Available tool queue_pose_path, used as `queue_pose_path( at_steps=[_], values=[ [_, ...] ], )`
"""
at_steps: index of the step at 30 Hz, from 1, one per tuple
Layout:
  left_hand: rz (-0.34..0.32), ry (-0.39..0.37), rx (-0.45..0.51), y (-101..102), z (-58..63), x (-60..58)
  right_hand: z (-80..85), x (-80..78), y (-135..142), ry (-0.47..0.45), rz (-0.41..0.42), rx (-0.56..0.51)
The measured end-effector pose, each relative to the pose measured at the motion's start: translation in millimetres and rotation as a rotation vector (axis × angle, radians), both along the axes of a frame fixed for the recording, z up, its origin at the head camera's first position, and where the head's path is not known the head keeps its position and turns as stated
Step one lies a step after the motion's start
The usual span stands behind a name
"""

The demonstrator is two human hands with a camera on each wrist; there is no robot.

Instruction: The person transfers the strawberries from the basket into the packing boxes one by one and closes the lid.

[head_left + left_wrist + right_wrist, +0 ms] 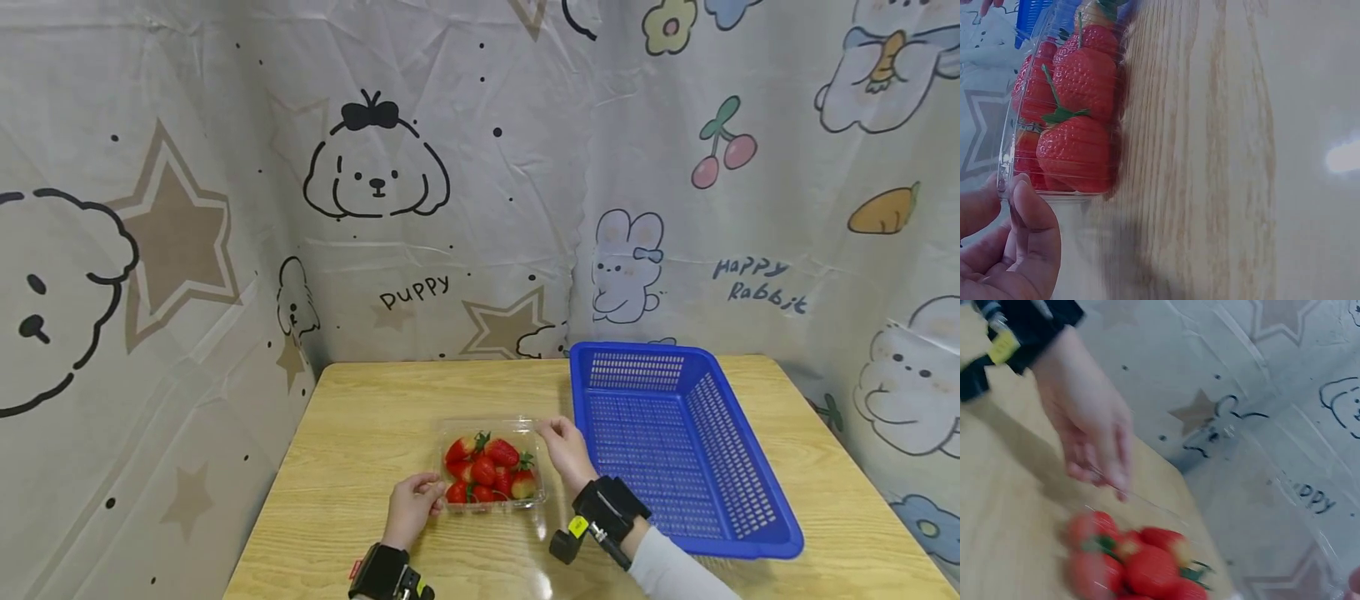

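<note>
A clear plastic clamshell box [491, 507] full of red strawberries [483, 471] sits on the table in the head view. My left hand [412, 507] pinches its near left corner between thumb and fingers; the left wrist view shows this hand [1019, 244] gripping the rim close up. At the far right corner, my right hand [566, 450] pinches the edge of the clear lid [487, 425]. In the right wrist view the lid stands raised from the strawberries [1150, 569], and only a fingertip of the right hand shows at the lower right edge.
A large blue plastic basket [750, 546] stands just right of the box, beside the right forearm. The wooden table [360, 400] ends at a printed curtain [450, 167] behind and at the sides. Both wrists wear black camera straps [611, 504].
</note>
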State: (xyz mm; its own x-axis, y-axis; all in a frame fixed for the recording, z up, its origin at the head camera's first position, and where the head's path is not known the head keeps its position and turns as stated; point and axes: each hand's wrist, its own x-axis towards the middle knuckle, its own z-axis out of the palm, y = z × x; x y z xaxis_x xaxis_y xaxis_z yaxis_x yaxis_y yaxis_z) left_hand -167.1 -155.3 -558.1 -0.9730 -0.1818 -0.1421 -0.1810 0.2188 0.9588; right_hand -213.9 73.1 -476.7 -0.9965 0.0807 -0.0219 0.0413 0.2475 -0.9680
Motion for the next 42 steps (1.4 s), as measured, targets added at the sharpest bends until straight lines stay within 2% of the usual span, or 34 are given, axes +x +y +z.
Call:
queue_pose_path(
  at_steps=[3,6,12,15,18,21,22,23,25,29,30,32,34,36,37,39,42],
  values=[
    [0.005,-0.021,0.020,1,-0.6,0.4,-11.5,10.8,-7,0.016,-0.051,-0.099],
    [-0.001,-0.031,0.047,1,-1.2,0.7,-23.5,18.8,-12,0.020,-0.064,-0.172],
    [-0.016,-0.028,0.133,-1,0.3,4.9,-39.6,30.1,-14,-0.038,-0.083,-0.095],
    [-0.021,-0.005,0.213,-2,-1.0,7.7,-60.8,29.2,-11,-0.060,-0.080,-0.099],
    [-0.039,0.040,0.303,-4,-2.1,10.4,-116.5,16.6,-3,0.003,-0.060,-0.130],
    [-0.037,0.019,0.333,-4,-2.1,11.2,-196.3,-6.7,9,0.127,-0.019,-0.114],
    [-0.035,0.003,0.335,-4,-2.5,10.9,-216.1,-12.0,12,0.147,-0.003,-0.106],
    [-0.034,-0.012,0.338,-3,-2.9,10.6,-235.0,-18.0,14,0.183,-0.001,-0.089],
    [-0.029,-0.051,0.329,-2,-2.7,10.1,-254.7,-24.0,16,0.183,0.012,-0.054],
    [-0.059,-0.061,0.350,-2,-3.6,10.4,-258.8,-23.3,15,0.134,0.014,-0.074],
    [-0.062,-0.062,0.350,-2,-4.4,10.4,-250.6,-19.8,14,0.098,0.029,-0.092],
    [-0.060,-0.066,0.348,-2,-6.3,10.1,-249.8,-17.8,14,0.120,0.052,-0.169],
    [-0.050,-0.062,0.336,-2,-8.7,9.2,-236.9,-13.2,12,0.086,0.059,-0.197],
    [-0.038,-0.045,0.321,-1,-10.5,8.3,-236.3,-13.1,12,0.126,0.078,-0.249],
    [-0.029,-0.038,0.316,0,-10.5,8.0,-241.1,-15.2,12,0.156,0.079,-0.271],
    [-0.006,-0.028,0.304,1,-9.8,7.8,-232.5,-13.1,12,0.100,0.056,-0.241],
    [0.020,-0.020,0.296,4,-7.0,8.6,-241.8,-16.0,13,0.124,0.042,-0.247]
  ],
)
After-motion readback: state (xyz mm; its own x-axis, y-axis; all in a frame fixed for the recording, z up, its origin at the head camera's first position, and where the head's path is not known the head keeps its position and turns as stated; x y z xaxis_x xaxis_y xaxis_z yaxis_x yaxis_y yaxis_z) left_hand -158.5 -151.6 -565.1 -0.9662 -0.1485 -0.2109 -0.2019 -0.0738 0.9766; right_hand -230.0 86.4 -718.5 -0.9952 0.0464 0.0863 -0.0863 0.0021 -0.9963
